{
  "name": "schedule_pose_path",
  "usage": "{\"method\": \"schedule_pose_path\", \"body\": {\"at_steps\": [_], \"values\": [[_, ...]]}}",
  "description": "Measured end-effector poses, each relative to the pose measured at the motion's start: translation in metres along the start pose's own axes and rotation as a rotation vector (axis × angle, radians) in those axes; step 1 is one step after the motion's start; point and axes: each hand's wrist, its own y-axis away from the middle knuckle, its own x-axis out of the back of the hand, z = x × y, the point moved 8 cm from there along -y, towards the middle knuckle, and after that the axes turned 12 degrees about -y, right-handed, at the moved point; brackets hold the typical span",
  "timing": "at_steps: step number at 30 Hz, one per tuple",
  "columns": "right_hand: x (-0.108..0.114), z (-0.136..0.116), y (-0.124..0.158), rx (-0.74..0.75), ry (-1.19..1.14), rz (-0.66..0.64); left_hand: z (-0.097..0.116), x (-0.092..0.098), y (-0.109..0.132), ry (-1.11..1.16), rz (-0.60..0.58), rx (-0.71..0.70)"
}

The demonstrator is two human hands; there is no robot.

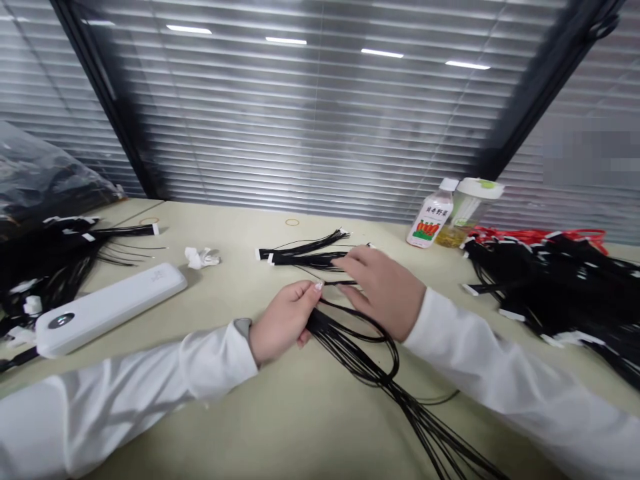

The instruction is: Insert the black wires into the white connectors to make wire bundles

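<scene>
My left hand [286, 319] is closed around one end of a bundle of black cables [395, 390]. A small white connector [319, 285] shows at its thumb tip. From there the cables loop out to the right and trail down to the front edge of the view. Over the loops, my right hand [383, 288] is held with thumb and fingers apart. A short dark strand runs from the left thumb toward the right thumb; whether the right hand touches it I cannot tell. Just beyond both hands lie two black wire bundles [305, 257] with white connectors at their left ends.
On the left are a white power bank [113, 308], crumpled white tissue [201, 258] and a heap of black cables [50, 260]. At right stand a drink bottle [431, 217] and lidded cup [475, 207], near another black cable pile [560, 280] with red wires [540, 235]. Blinds rise behind.
</scene>
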Motion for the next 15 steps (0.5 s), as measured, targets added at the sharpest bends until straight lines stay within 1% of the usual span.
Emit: {"method": "schedule_pose_path", "body": {"at_steps": [2, 3, 4, 5, 7, 8, 10, 12, 13, 14, 15], "values": [[0.023, 0.002, 0.008, 0.045, -0.092, 0.146, -0.002, 0.004, -0.001, 0.048, 0.045, -0.007], [0.033, 0.003, 0.014, 0.041, -0.145, 0.214, -0.003, 0.006, -0.002, 0.062, 0.068, -0.007], [0.04, 0.005, 0.021, 0.014, -0.208, 0.25, -0.004, 0.008, -0.003, 0.072, 0.088, -0.007], [0.04, 0.007, 0.027, -0.04, -0.283, 0.22, -0.005, 0.01, -0.003, 0.076, 0.107, -0.011], [0.026, 0.012, 0.041, -0.174, -0.43, 0.085, -0.006, 0.013, -0.004, 0.067, 0.142, -0.026], [0.019, 0.015, 0.049, -0.239, -0.503, 0.048, -0.006, 0.014, -0.003, 0.058, 0.161, -0.035], [0.003, 0.026, 0.063, -0.388, -0.717, 0.045, -0.005, 0.017, -0.003, 0.039, 0.196, -0.046], [-0.02, 0.041, 0.076, -0.587, -1.043, 0.058, -0.003, 0.019, -0.001, 0.033, 0.222, -0.049], [-0.031, 0.045, 0.08, -0.657, -1.174, 0.043, -0.002, 0.019, 0.0, 0.033, 0.229, -0.051], [-0.04, 0.047, 0.082, -0.692, -1.25, 0.015, 0.0, 0.019, 0.001, 0.029, 0.229, -0.056], [-0.046, 0.047, 0.082, -0.696, -1.274, -0.02, 0.002, 0.018, 0.002, 0.023, 0.223, -0.064]]}}
